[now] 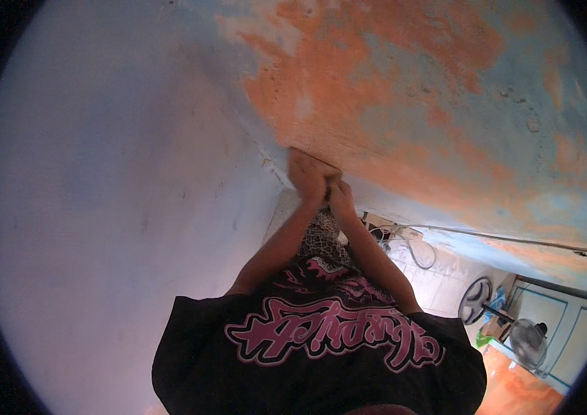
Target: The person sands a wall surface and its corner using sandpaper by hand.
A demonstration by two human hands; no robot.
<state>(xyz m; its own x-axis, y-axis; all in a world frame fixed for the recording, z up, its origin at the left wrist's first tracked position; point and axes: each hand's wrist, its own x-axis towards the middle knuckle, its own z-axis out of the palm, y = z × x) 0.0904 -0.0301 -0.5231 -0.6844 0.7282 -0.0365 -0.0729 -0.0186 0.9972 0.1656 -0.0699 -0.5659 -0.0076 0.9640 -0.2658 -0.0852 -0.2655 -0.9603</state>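
Observation:
Both my hands are raised together at the corner where two walls meet. My left hand (306, 174) presses against the patchy orange and blue wall (404, 90), its back toward me, so whatever is under the palm is hidden. My right hand (340, 198) sits just below and right of it, touching the left wrist with its fingers curled. I cannot tell whether either hand holds anything. My black shirt with a pink design (321, 346) fills the bottom of the view.
A pale bluish-white wall (114, 194) takes up the left side. Below, on a tiled floor (439, 280), lie cables and a power strip (404, 238). Two fans (528, 342) stand at the lower right by a pale cabinet (570, 332).

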